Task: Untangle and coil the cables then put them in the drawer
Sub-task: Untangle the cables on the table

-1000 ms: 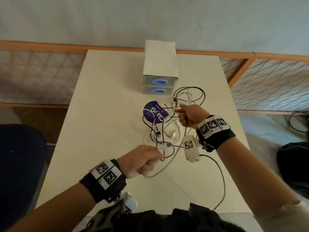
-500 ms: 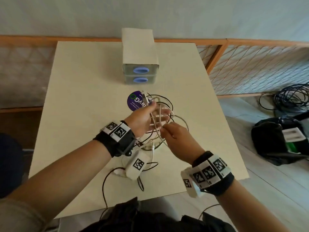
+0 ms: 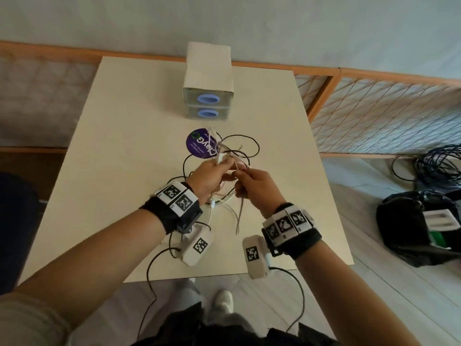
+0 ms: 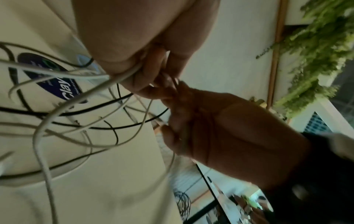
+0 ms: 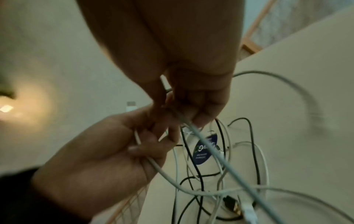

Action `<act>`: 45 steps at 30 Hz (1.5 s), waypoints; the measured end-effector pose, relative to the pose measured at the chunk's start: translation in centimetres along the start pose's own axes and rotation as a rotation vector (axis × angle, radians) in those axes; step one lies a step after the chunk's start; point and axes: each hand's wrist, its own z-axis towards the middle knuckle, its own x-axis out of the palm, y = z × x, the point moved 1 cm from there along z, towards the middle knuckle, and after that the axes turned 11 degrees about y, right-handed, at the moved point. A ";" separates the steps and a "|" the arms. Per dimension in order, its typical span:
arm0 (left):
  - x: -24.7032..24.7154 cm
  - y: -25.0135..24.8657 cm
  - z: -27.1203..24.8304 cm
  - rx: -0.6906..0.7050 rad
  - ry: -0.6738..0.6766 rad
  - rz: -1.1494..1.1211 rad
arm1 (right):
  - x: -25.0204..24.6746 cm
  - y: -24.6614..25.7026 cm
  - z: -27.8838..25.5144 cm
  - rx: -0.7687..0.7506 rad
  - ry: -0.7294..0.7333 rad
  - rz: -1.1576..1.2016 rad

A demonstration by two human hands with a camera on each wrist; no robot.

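While half a second ago they were just meeting, both hands [image 3: 225, 178] now pinch pale cables [image 3: 230, 208] together, lifting them above the bench [image 3: 119, 151] before the drawers [image 3: 208, 106]; untangling is barely begun.

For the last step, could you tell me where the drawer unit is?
In the head view, the drawer unit stands at the table's far edge, just beyond the purple sticker.
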 end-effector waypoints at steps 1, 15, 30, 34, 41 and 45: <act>-0.2 -0.1 0.1 -0.027 -0.036 -0.057 | 0.0 0.0 -0.8 -0.041 -0.014 -0.086; 2.2 2.9 -0.6 -0.059 -0.185 -0.007 | -1.3 -6.4 -4.0 -0.013 0.132 -0.094; 2.6 1.4 -1.4 0.025 -0.187 0.054 | -3.5 -5.4 -4.5 -0.178 -0.057 -0.193; 0.9 1.6 -2.8 0.162 -0.468 0.450 | -5.2 -3.7 -2.6 -0.124 -0.130 -0.242; 1.0 -0.9 -1.2 0.240 -0.191 0.558 | -4.4 1.0 -0.6 -0.171 0.040 -0.241; -1.1 -1.6 0.0 0.239 -0.161 0.611 | -4.8 3.6 -0.3 -0.179 0.023 0.011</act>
